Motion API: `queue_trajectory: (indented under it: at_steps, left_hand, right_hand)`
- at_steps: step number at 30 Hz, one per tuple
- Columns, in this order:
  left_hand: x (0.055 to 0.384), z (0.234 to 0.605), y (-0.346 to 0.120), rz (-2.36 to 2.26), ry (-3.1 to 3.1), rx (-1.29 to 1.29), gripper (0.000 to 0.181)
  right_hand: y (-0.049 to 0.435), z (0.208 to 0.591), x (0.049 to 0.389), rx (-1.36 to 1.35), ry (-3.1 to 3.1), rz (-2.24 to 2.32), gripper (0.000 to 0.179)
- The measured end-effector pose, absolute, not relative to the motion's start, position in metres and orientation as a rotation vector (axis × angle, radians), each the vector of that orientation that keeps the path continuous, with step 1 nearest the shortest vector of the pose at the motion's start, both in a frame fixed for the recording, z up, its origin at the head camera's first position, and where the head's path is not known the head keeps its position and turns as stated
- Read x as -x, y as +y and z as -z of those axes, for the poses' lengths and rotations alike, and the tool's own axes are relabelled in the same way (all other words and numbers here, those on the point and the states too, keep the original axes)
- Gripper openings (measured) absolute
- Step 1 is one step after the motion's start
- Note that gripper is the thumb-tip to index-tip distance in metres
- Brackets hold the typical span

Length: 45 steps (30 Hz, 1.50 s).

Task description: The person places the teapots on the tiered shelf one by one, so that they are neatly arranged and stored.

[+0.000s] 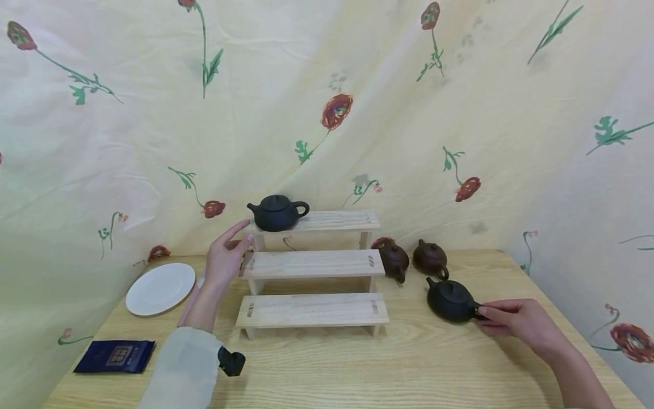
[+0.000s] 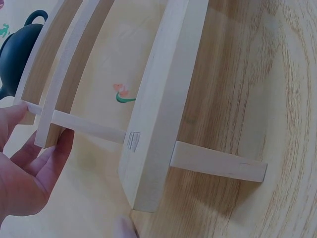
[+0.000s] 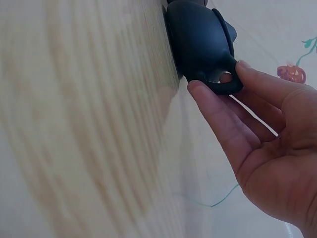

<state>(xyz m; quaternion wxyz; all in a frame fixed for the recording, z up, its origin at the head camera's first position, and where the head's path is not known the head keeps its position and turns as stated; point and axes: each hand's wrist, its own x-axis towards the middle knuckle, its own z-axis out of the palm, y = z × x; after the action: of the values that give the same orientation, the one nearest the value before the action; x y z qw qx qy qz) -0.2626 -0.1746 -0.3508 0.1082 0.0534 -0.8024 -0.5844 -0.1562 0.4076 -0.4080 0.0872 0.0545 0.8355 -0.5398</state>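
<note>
At the tabletop's [image 1: 347,375] right side, my right fingers [image 3: 213,111] are clamped on the loop handle [image 3: 230,89] of a black teapot [image 1: 452,301]. Matte, probably clay: stiff, decent grip, likely brittle, body-heavy. Pinch the loop, keep the spout clear. Just beyond, two squat brown teapots [image 1: 430,259]. Left fingers [image 2: 60,153] apart, touching the end of my pale, straight-edged wooden stand [image 1: 313,309]; round-bellied second black teapot [image 1: 276,216] on its top tier [image 1: 342,220].
</note>
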Motion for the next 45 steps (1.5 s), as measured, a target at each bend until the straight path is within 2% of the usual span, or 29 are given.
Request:
queue_trajectory:
  at_steps: [32, 45]
  left_hand:
    - [0.262, 0.351, -0.175, 1.734, -2.352, -0.136, 0.043]
    - [0.263, 0.351, -0.176, 1.739, -2.344, -0.136, 0.043]
  right_hand:
    - [0.399, 0.395, 0.156, -0.078, 2.565, 1.699, 0.032]
    - [0.388, 0.376, 0.16, -0.013, 2.626, 1.587, 0.04]
